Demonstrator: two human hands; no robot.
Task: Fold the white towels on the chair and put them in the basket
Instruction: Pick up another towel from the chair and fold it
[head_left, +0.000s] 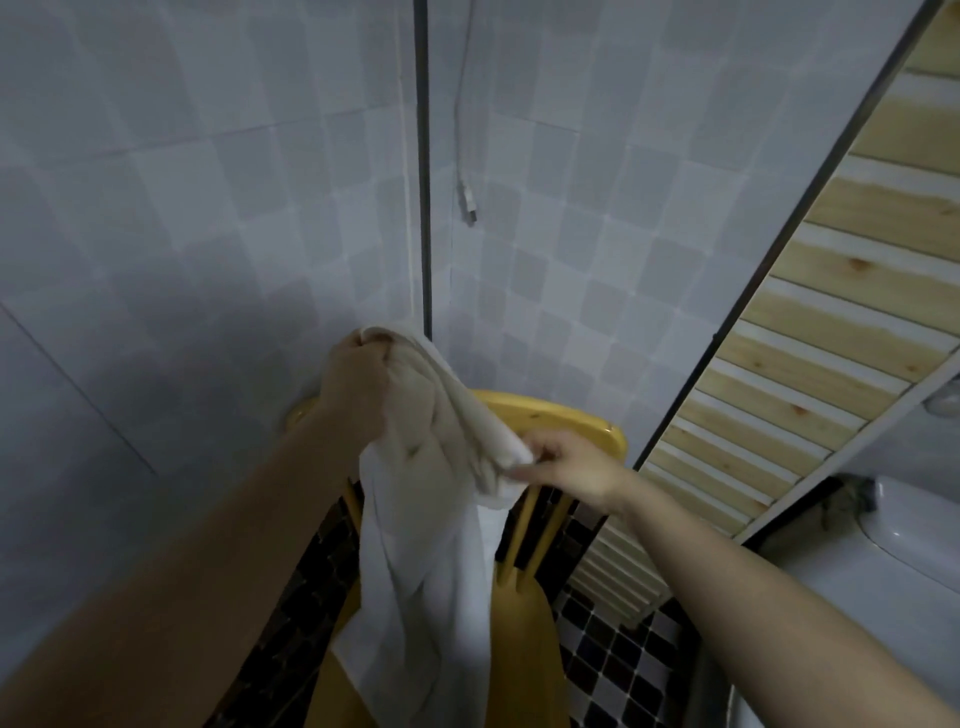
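on the far left i see pale tiled wall (156, 182), dim and grey, running to a corner where a dark vertical pipe (424, 156) drops down. my left hand (356, 384) is raised in front of that corner, fist clenched around the top end of a white towel (421, 545). the cloth bunches over the knuckles and slopes down to the right, then hangs in a long loose fall toward the near edge of the view. behind the towel stands the yellow wooden chair (571, 415); its curved top rail shows on both sides of the cloth, its spindles and part of the seat lower down. a white cable (467, 197) dangles against the wall, right of the pipe. my right hand (566, 465) sits just in front of the chair's top rail, fingers pinching a lower fold of the same towel, so both hands are grasping it and the stretch between them runs diagonally. under the chair the floor (618, 654) is black-and-white small tiles. further right a slatted wooden panel (810, 322) leans across, and at the far right edge there is a white rounded fixture (893, 525). i cannot see a basket from here.
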